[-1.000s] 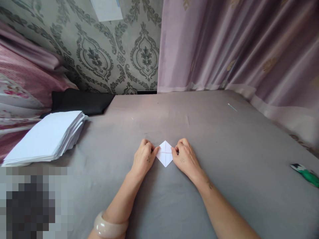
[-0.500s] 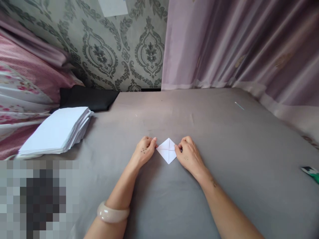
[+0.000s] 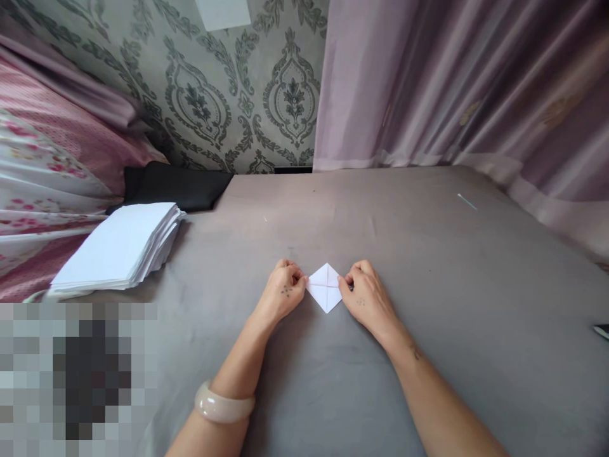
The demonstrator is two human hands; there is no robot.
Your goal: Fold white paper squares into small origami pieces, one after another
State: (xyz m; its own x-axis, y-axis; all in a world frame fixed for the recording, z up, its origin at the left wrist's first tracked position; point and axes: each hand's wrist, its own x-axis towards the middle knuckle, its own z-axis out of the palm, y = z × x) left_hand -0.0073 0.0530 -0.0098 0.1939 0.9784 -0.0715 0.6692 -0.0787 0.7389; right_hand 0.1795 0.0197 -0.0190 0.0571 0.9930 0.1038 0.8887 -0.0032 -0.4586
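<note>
A small white folded paper (image 3: 327, 292) forms a diamond between my hands, with crease lines crossing at its middle. My left hand (image 3: 285, 289) pinches its left corner between thumb and curled fingers. At the opposite corner, my right hand (image 3: 364, 292) grips the paper with the thumb on top. The fingertips under the paper are hidden. A pale bangle (image 3: 224, 406) circles my left forearm.
A thick stack of white paper (image 3: 117, 247) lies at the left, by a black folded item (image 3: 185, 187). Grey cloth (image 3: 328, 374) covers the surface. A thin pale stick (image 3: 467, 202) lies far right; a dark-and-white object (image 3: 602, 331) is cut off at the right edge.
My left thumb has come onto the paper's left corner, where before the hand was just beside it. My right hand keeps its hold. The whole view has shifted slightly.
</note>
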